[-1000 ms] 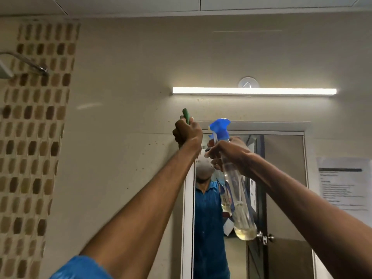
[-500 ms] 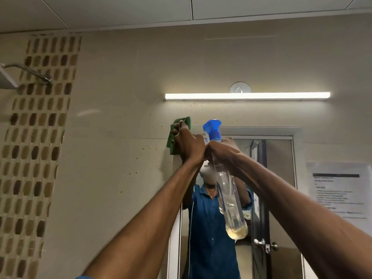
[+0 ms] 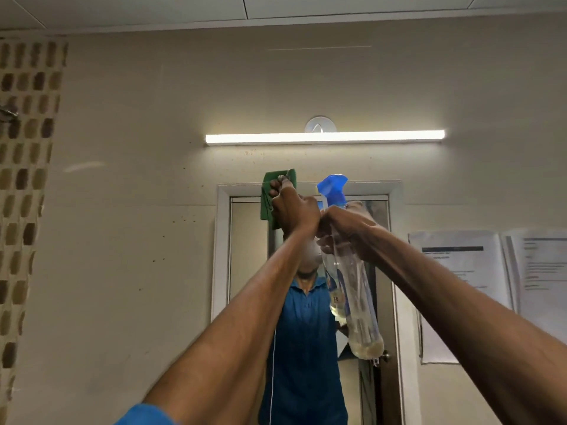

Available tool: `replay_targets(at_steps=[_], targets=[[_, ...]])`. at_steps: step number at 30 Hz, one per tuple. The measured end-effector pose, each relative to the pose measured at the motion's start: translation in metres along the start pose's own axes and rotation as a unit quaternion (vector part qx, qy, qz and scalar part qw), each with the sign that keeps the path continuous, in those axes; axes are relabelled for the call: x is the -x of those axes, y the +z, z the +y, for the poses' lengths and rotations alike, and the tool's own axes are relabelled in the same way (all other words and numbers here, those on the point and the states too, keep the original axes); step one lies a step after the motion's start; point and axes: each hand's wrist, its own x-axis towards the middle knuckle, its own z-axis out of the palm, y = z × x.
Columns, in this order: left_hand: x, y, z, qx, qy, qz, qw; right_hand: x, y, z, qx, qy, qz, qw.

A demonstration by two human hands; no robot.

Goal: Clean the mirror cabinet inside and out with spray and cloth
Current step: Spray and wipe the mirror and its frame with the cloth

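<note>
The mirror cabinet (image 3: pixel 221 240) hangs on the beige wall, with a white frame around a tall mirror. My left hand (image 3: pixel 293 210) grips a green cloth (image 3: pixel 270 197) and presses it against the top left of the mirror, over the upper frame edge. My right hand (image 3: pixel 346 228) holds a clear spray bottle (image 3: pixel 352 289) with a blue trigger head just to the right of it, in front of the upper mirror. A little yellowish liquid sits at the bottle's bottom. The mirror reflects a person in a blue shirt and a door.
A lit tube light (image 3: pixel 325 138) runs along the wall just above the cabinet. Paper notices (image 3: pixel 460 286) are stuck to the wall at the right. A strip of brown mosaic tile (image 3: pixel 24 179) covers the far left wall.
My view shifted, so the whole cabinet top now shows. My left hand with the cloth moved from the cabinet's left outer edge onto the top of the mirror. The bottle stayed beside it.
</note>
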Motion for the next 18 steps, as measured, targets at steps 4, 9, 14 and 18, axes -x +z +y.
replay_targets(at_steps=[4, 9, 14, 18], targets=[[0.013, 0.012, 0.008, -0.011, 0.028, 0.012, 0.999, -0.002, -0.023, 0.010, -0.001, 0.010, 0.010, 1.000], [0.022, 0.029, 0.015, -0.020, 0.060, 0.005, 0.998, -0.004, -0.046, 0.017, -0.011, 0.010, -0.001, 1.000], [0.039, 0.057, 0.025, -0.009, 0.081, -0.042, 0.996, -0.004, -0.071, 0.028, 0.003, 0.010, 0.040, 0.999], [0.051, 0.075, 0.037, -0.001, 0.094, -0.071, 0.993, -0.006, -0.094, 0.036, 0.004, -0.007, 0.071, 0.997]])
